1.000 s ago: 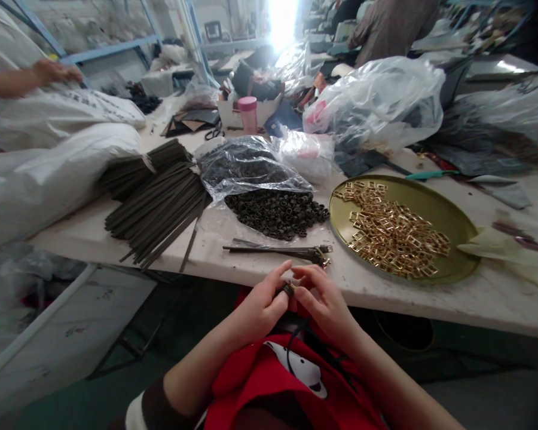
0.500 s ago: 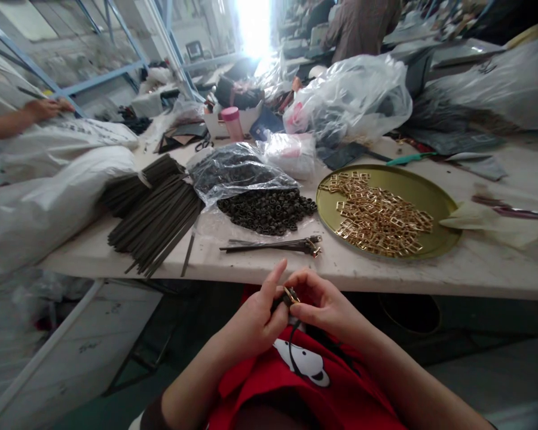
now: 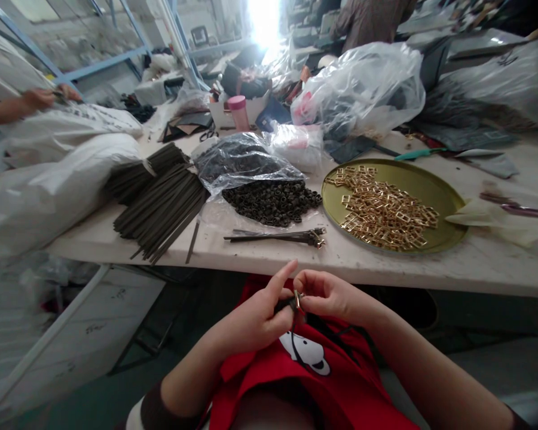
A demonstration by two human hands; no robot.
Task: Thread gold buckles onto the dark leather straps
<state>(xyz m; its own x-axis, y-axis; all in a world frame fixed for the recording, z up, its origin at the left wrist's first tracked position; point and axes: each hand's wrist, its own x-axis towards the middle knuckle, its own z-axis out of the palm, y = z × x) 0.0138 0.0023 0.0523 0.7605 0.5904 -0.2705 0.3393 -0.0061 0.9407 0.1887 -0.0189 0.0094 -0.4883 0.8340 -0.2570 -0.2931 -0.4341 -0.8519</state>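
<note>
Gold buckle between 2 hands, in front of the near edge of the white table.
Left hand, index finger extended, grips the dark strap between thumb and curled fingers; right hand pinches at the buckle, its exact hold partly hidden. Best to steady the buckle with 1 hand, keep the strap flat and untwisted, and draw it evenly with the other, avoiding creases.

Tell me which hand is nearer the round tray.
Right. In the picture, the right hand is below and left of the tray; the left hand is farther left.
</note>
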